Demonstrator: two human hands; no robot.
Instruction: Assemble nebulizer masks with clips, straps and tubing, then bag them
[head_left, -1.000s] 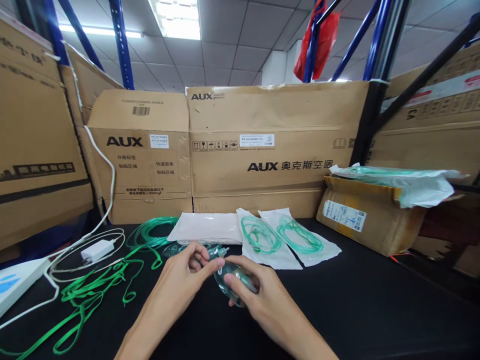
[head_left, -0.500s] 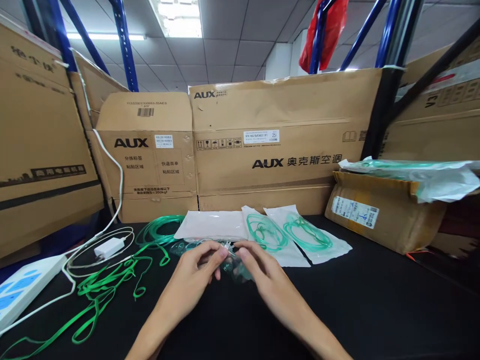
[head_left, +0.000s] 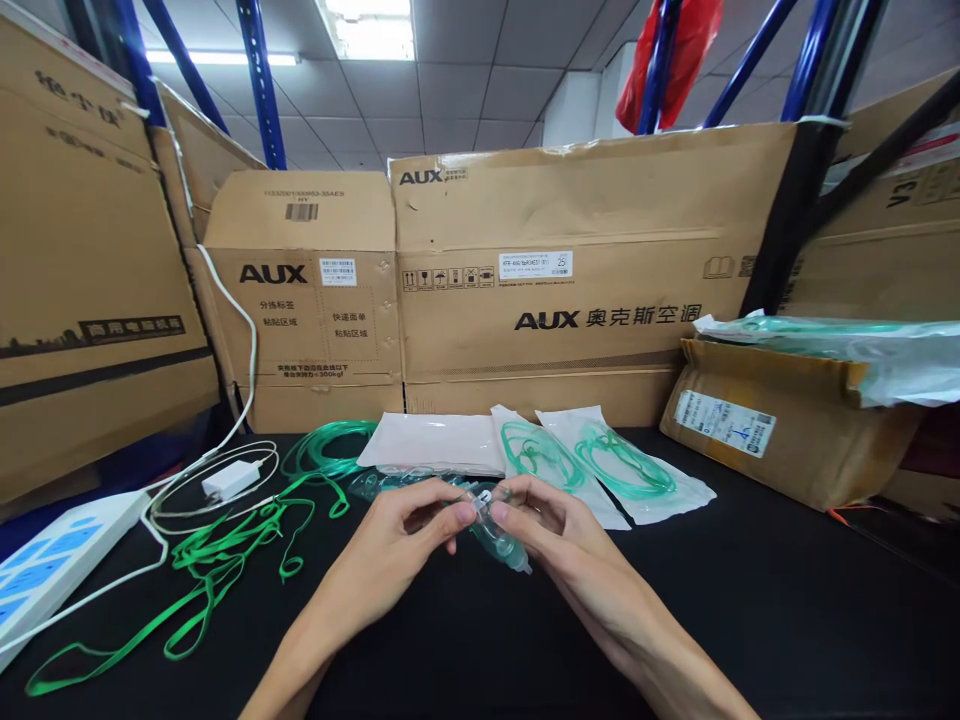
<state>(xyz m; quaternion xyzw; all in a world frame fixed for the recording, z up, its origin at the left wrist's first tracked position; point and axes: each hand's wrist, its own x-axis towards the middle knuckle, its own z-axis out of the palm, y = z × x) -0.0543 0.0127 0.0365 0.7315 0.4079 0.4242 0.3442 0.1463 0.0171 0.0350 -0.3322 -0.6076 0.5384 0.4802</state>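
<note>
Between my two hands is a clear, green-tinted oxygen mask (head_left: 504,545), its narrow connector end pointing down to the right. My left hand (head_left: 417,528) pinches its upper edge between thumb and fingers. From the other side, my right hand (head_left: 553,520) grips the same mask, thumb close to a small whitish clip (head_left: 484,496) at the top. The fingers hide much of the mask. Just behind my left hand lie more clear greenish plastic pieces (head_left: 390,483), partly covered.
Green elastic straps (head_left: 217,545) and coiled green tubing (head_left: 322,447) lie left, near a white power strip (head_left: 56,570) and its cable. White packs (head_left: 435,443) and pouches with tubing (head_left: 622,470) stand behind my hands. A cardboard box (head_left: 780,430) is at right.
The mask has turned in my hands, so its body and connector now show below my fingers. Both hands keep hold. The whole view has shifted slightly.
</note>
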